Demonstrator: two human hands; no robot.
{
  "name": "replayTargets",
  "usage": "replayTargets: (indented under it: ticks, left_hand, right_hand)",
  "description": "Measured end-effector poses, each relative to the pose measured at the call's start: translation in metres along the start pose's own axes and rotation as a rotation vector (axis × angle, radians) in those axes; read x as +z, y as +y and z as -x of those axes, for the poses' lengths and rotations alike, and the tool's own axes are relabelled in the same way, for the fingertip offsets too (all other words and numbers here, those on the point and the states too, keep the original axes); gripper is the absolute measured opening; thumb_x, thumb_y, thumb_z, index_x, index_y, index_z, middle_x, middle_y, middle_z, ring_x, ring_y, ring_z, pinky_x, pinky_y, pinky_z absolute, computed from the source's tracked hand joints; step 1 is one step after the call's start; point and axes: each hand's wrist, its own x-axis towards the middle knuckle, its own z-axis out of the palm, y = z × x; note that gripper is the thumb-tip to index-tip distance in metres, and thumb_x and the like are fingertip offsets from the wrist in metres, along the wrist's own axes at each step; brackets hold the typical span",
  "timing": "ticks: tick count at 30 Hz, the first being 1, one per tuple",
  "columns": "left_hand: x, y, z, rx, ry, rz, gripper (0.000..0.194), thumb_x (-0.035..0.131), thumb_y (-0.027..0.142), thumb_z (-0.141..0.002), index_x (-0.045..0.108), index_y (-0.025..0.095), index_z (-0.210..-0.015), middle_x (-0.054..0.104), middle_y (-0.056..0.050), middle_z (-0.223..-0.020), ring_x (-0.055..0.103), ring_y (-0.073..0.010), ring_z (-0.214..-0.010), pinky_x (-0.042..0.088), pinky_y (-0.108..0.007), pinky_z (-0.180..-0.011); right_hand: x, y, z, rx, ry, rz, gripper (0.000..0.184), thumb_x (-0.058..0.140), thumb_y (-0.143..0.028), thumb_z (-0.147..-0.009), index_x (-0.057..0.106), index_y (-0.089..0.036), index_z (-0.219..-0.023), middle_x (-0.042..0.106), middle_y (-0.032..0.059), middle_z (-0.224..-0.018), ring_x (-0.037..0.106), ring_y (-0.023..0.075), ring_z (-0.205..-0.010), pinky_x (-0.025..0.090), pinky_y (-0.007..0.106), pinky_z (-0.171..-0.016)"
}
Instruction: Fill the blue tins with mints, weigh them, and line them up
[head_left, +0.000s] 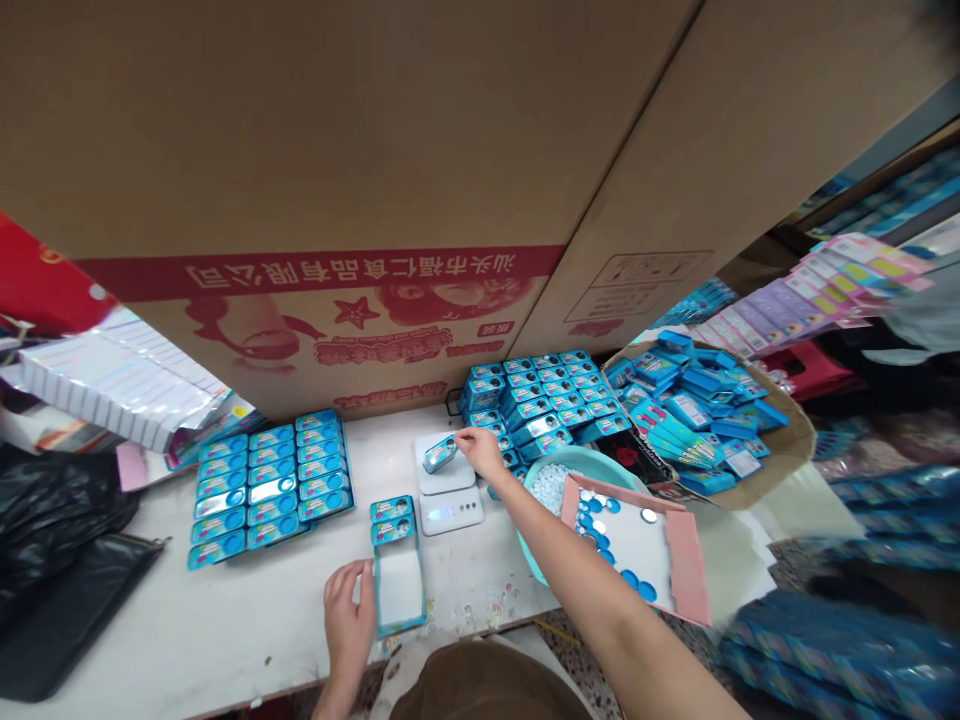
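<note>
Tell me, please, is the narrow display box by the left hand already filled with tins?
No: the display box beside the left hand holds only two tins at its far end, with bare white floor showing.

Printed upside down in white on the red band of the big cardboard carton (322, 270): 汕头市福仁食品有限公司. Smaller print on tins and cards too blurred to read.

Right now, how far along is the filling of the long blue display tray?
Done: two small blue tins sit at the far end of the long blue cardboard tray, steadied by the left hand. In hand: the right hand holds another tin over the white scale. Left: most of the tray.
</note>
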Motion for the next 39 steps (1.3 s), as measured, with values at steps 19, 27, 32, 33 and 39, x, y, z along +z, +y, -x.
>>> replayTargets:
  ticks: [19,27,32,33,39]
  left_hand:
    - [0.091,0.146,-0.132,0.395,-0.499,-0.32,0.03,0.055,0.02,-0.078,0.054,0.019,-0.108,0.061,-0.009,-0.105,0.054,-0.0241,-0.102,0.041,-0.037,-0.087]
    - [-0.004,0.065,-0.022,0.48,-0.612,-0.273,0.039,0.051,0.02,-0.077,0.055,0.025,-0.115,0.061,-0.009,-0.112,0.055,-0.0254,-0.104,0.042,-0.04,-0.088]
    - [-0.002,0.038,-0.016,0.432,-0.563,-0.412,0.042,0.046,0.011,-0.073,0.058,0.023,-0.111,0.06,-0.008,-0.109,0.054,-0.0242,-0.103,0.043,-0.039,-0.087]
    - [0.001,0.037,-0.019,0.441,-0.544,-0.435,0.043,0.046,0.01,-0.073,0.058,0.023,-0.112,0.06,-0.008,-0.108,0.054,-0.024,-0.103,0.043,-0.038,-0.087]
    - [0.015,0.032,-0.032,0.52,-0.483,-0.515,0.041,0.049,0.01,-0.074,0.058,0.024,-0.112,0.058,-0.009,-0.11,0.053,-0.0246,-0.107,0.043,-0.038,-0.089]
  right_hand:
    - [-0.107,0.095,0.163,0.157,0.329,0.212,0.034,0.047,-0.037,-0.076,0.068,-0.016,-0.091,0.064,0.0151,-0.104,0.06,0.0275,-0.096,0.046,0.041,-0.087]
    - [-0.082,0.078,0.206,-0.003,0.212,0.148,0.028,0.043,-0.03,-0.086,0.065,-0.018,-0.098,0.062,0.0108,-0.103,0.058,0.0226,-0.101,0.046,0.038,-0.091]
    - [-0.069,0.063,0.235,-0.086,0.077,0.142,0.023,0.045,-0.022,-0.084,0.066,-0.02,-0.095,0.064,0.0081,-0.1,0.06,0.0203,-0.095,0.048,0.035,-0.087]
    - [-0.069,0.062,0.239,-0.087,0.062,0.142,0.023,0.045,-0.021,-0.084,0.066,-0.02,-0.094,0.064,0.0078,-0.099,0.061,0.0202,-0.094,0.048,0.035,-0.086]
    - [-0.08,0.062,0.253,-0.037,0.049,0.127,0.023,0.044,-0.023,-0.085,0.066,-0.019,-0.09,0.065,0.0076,-0.094,0.061,0.0201,-0.091,0.048,0.033,-0.084]
